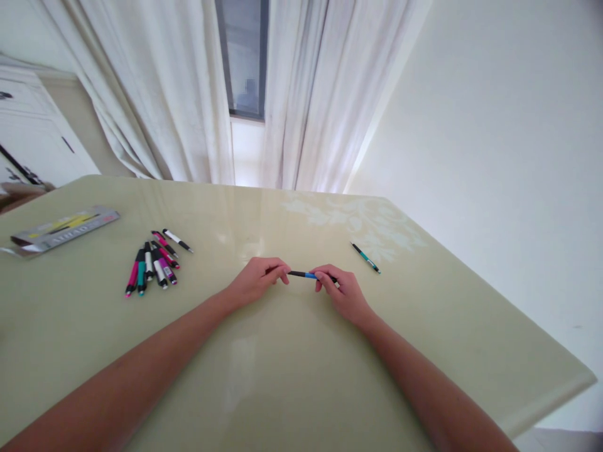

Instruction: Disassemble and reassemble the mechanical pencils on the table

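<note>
A blue and black pen (pixel 304 275) is held level between my two hands, over the middle of the table. My left hand (pixel 261 278) pinches its left end with thumb and fingers. Around its right part, my right hand (pixel 340 290) is closed, and a black end shows past the fingers. A teal and black pen (pixel 366 257) lies alone on the table to the right of my right hand. Left of my left hand lies a loose pile of several pens (pixel 160 266) in pink, teal, white and purple, all with black parts.
An opened grey and yellow box (pixel 70 229) lies at the table's left. The pale green table (pixel 282 389) reaches toward white curtains (pixel 188 94) and a window. A wall stands on the right, and a white cabinet (pixel 38 119) at the far left.
</note>
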